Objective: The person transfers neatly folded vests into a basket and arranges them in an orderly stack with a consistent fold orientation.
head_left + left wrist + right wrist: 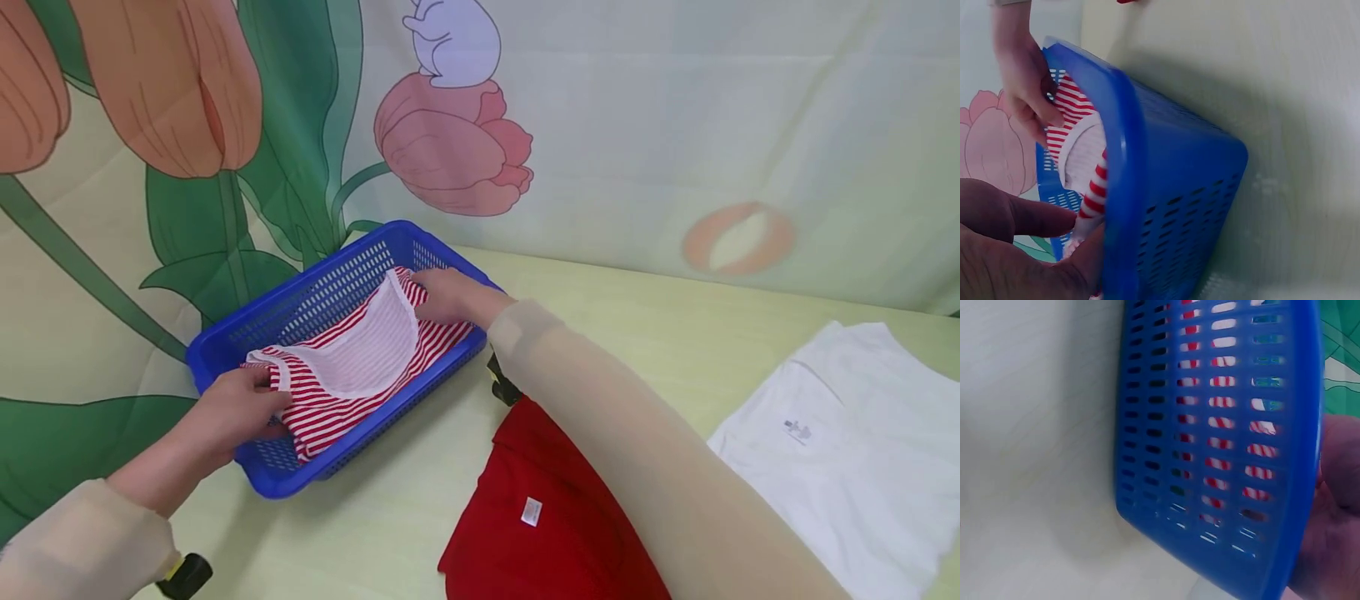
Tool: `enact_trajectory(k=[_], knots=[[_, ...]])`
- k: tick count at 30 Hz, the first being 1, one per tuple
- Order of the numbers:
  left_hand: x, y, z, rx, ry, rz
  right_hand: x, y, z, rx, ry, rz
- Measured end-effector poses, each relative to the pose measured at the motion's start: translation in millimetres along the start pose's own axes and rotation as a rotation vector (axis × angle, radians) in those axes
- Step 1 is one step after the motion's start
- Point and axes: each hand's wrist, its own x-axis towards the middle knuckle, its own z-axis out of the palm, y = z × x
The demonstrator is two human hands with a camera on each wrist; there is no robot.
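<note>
A red-and-white striped shirt [330, 408] with a white-trimmed neckline lies folded inside a blue plastic basket [277, 483]. My left hand [236, 408] pinches the shirt's near-left end between thumb and fingers, just inside the rim. At the far-right end, my right hand [453, 296] reaches over the basket and grips the striped cloth. In the left wrist view the left thumb and fingers close on the striped shirt [1094, 194], while the right hand [1025, 87] holds its other end. The right wrist view shows stripes through the basket's slotted wall [1210, 456]; most of the right hand is hidden there.
A red garment [555, 517] with a small white label lies on the pale table, partly under the right forearm. Farther right lies a white garment [847, 442]. Behind the table hangs a cloth printed with tulips [450, 150].
</note>
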Motion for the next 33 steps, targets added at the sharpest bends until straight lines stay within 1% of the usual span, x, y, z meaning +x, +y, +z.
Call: enact_trajectory(k=[2, 4, 7, 9, 12, 15, 17, 19, 23, 25, 28, 30, 33], knots=[[-0.9, 1.1, -1.6, 0.006, -0.003, 0.002, -2.0, 1, -1, -0.029, -0.003, 0.013], [-2.4, 2.7, -5.7, 0.017, 0.001, 0.002, -4.8, 0, -3, -0.045, 0.004, 0.008], [-4.8, 4.2, -13.6, 0.072, 0.035, 0.039, -9.8, -1, -8, -0.071, 0.029, -0.029], [-6.2, 5.1, -18.8, 0.15, 0.075, 0.072, -13.7, -3, -10, -0.079, 0.036, -0.061], [-7.2, 9.1, -23.8, 0.324, 0.165, 0.126, -19.5, -5, -12, -0.094, 0.032, -0.104], [-6.6, 15.8, -21.8, 0.456, 0.22, 0.169, -23.1, -6, -12, -0.107, 0.009, -0.141], [-5.2, 20.1, -16.5, 0.479, 0.203, 0.186, -24.3, -6, -10, -0.107, -0.014, -0.157], [-3.3, 23.5, -9.8, 0.483, 0.156, 0.176, -24.5, -7, -8, -0.104, -0.045, -0.155], [3.2, 24.9, -0.1, 0.486, 0.054, 0.117, -24.3, -8, -2, -0.118, -0.121, -0.118], [7.8, 23.9, 2.3, 0.494, 0.021, 0.094, -23.8, -8, 0, -0.14, -0.152, -0.092], [16.2, 21.9, 4.7, 0.516, -0.009, 0.084, -23.1, -8, 1, -0.156, -0.179, -0.05], [21.6, 20.1, 5.8, 0.531, -0.027, 0.087, -22.7, -8, 1, -0.153, -0.186, -0.03], [27.3, 17.2, 7.1, 0.53, -0.05, 0.072, -21.8, -8, 2, -0.151, -0.188, -0.013]])
